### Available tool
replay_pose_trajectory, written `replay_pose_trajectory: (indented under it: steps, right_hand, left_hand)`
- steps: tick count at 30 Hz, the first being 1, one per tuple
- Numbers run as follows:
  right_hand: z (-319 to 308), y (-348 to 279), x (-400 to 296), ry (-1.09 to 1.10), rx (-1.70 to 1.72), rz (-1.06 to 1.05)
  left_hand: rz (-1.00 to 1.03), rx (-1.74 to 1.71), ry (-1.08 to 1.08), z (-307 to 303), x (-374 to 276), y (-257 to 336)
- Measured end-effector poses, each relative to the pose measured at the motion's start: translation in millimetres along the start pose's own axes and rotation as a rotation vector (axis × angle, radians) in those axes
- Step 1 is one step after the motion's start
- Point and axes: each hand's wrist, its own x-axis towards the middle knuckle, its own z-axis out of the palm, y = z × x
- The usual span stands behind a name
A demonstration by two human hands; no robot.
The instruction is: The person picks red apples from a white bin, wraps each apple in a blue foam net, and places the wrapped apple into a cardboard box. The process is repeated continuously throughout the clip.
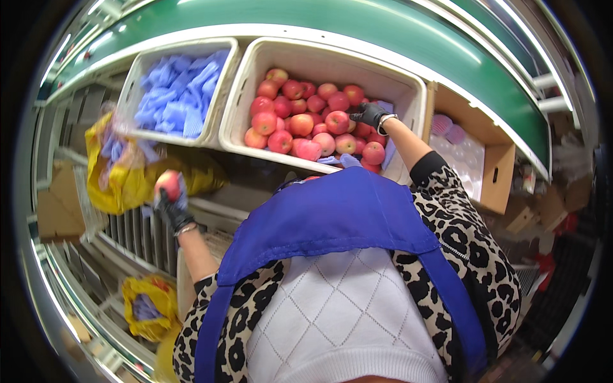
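Observation:
My left hand [173, 209], in a black glove, grips a red apple [167, 182] with a bit of blue wrapping against it, out over the floor side at the left. Gloved in black too, my right hand [371, 115] reaches into a large white plastic crate [330, 45] of red apples [301, 125]. Its fingertips are at the apples near the crate's right side; whether they hold one I cannot tell. Pieces of blue foam wrapping [352, 161] lie along the crate's near edge and right side.
A smaller white crate [131, 103] holds blue foam sleeves [182, 91]. Yellow bags [103, 191] stand at the left. An open cardboard box [495, 172] with a white dimpled tray [457, 163] is at the right. A green conveyor belt [345, 19] runs behind the crates.

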Motion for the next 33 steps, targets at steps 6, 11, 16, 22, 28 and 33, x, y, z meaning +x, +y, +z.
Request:
replay_pose_trajectory:
  steps: [6, 11, 16, 22, 28, 33]
  right_hand:
    - [35, -34, 48, -0.298, -0.115, 0.152]
    - [45, -12, 47, -0.176, -0.166, 0.154]
    - [34, 34, 82, 0.004, 0.194, 0.368]
    - [52, -59, 43, -0.157, -0.117, 0.361]
    - [48, -21, 31, -0.179, 1.041, 0.513]
    - [-3, -81, -27, -0.29, 1.291, 0.202]
  left_hand:
    - [0.676, 1.443, 1.145, -277, -168, 98]
    - [0.033, 1.431, 1.315, -281, -191, 67]
    - [0.157, 1.542, 1.015, -247, -146, 33]
    - [0.584, 1.557, 0.1, -66, -47, -43]
    - [0.867, 1.479, -0.781, 160, -56, -159]
    - [0.498, 1.053, -1.023, 275, -140, -199]
